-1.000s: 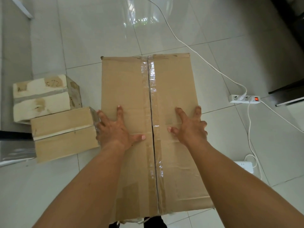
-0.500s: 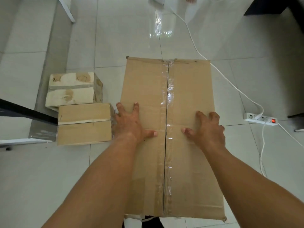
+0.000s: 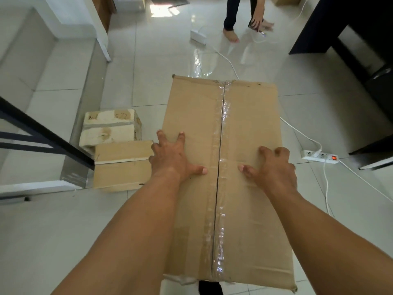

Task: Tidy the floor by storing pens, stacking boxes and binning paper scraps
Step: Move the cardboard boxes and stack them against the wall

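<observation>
A large taped brown cardboard box (image 3: 244, 116) lies flat-topped on the tiled floor in front of me. My left hand (image 3: 173, 158) presses on its top left of the tape seam, fingers spread. Right of the seam, my right hand (image 3: 274, 167) rests on the top with its fingers bent against the cardboard. To the box's left lie two smaller boxes: a brown one (image 3: 121, 166) touching its side and a pale, worn one (image 3: 109, 129) behind that.
A white power strip (image 3: 319, 156) with a lit red switch and trailing white cables lies right of the box. Dark furniture (image 3: 361, 50) stands at the right, a black frame (image 3: 42, 135) at the left. Another person's legs and hand (image 3: 244, 20) are at the far end.
The view has tilted up, bringing the far floor and another person into sight. Both hands stay on the big box's top; the right hand's fingers have curled more.
</observation>
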